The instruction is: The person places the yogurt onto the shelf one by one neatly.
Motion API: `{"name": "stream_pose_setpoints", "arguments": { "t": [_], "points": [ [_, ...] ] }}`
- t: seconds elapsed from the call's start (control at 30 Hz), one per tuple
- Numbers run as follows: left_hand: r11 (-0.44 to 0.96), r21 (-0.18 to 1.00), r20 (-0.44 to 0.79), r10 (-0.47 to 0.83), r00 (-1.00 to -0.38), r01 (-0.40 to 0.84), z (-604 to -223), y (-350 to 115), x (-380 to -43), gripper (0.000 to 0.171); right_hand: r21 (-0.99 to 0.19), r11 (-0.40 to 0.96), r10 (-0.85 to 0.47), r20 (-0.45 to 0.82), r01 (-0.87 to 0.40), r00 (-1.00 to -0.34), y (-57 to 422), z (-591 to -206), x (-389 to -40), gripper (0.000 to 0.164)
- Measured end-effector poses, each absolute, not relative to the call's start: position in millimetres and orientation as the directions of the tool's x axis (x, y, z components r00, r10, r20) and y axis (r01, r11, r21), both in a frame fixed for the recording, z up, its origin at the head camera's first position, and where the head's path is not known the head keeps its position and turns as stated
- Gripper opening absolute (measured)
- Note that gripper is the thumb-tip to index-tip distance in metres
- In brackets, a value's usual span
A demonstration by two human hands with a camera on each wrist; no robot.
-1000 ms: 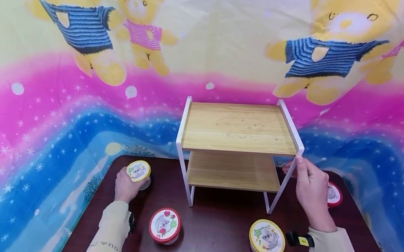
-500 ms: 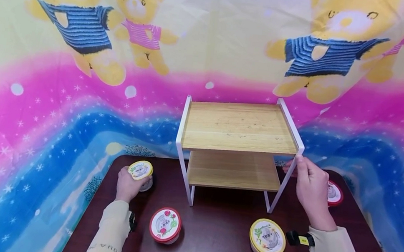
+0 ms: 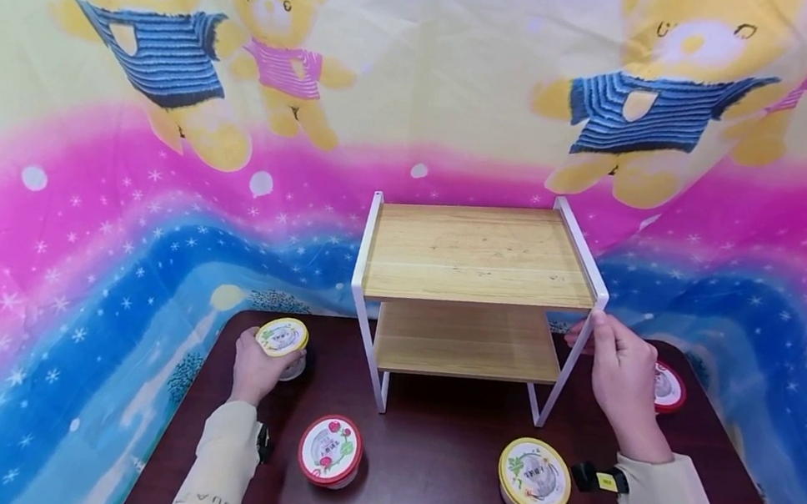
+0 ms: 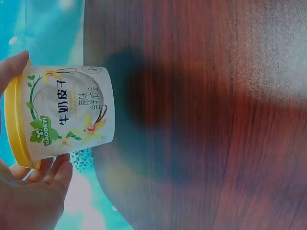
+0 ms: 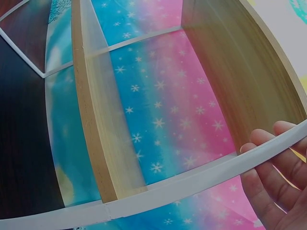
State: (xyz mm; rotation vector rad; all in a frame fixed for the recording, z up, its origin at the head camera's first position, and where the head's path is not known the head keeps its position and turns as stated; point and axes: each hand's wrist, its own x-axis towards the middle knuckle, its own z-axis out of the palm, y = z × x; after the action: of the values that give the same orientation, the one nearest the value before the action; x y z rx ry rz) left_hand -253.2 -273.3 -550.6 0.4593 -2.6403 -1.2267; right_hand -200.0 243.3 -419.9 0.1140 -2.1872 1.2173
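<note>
My left hand (image 3: 256, 368) grips a small white paper tub with a yellow lid (image 3: 282, 336) at the table's left. In the left wrist view the printed tub (image 4: 72, 112) is held round its lid, thumb on one side and fingers on the other; its shadow falls on the wood beyond its base. My right hand (image 3: 623, 376) holds the white front right post of a two-tier wooden shelf (image 3: 482, 253). Seen from the right wrist, curled fingers (image 5: 261, 184) wrap the white metal frame (image 5: 187, 188) near the upper board; the thumb is hidden there.
A red-lidded tub (image 3: 330, 451) and a yellow-lidded tub (image 3: 535, 477) stand in front of the shelf. Another red-lidded tub (image 3: 668, 389) is partly behind the right hand. All are on the dark brown table (image 3: 420, 489), against a bear-printed backdrop (image 3: 422, 103).
The left hand and its tub have shifted slightly to the right and up in the head view. The right hand stays on the shelf post; the other tubs have not moved.
</note>
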Motion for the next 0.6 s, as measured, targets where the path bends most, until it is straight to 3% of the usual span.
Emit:
{"name": "stream_pose_setpoints", "arguments": {
  "t": [0.6],
  "points": [
    [0.571,0.807,0.070,-0.341,-0.937,-0.148,-535.3,-268.3,-255.7,0.104,-0.731,0.583,0.219,0.562,-0.355,-0.798,244.1,-421.0,-200.9,0.041]
  ]
}}
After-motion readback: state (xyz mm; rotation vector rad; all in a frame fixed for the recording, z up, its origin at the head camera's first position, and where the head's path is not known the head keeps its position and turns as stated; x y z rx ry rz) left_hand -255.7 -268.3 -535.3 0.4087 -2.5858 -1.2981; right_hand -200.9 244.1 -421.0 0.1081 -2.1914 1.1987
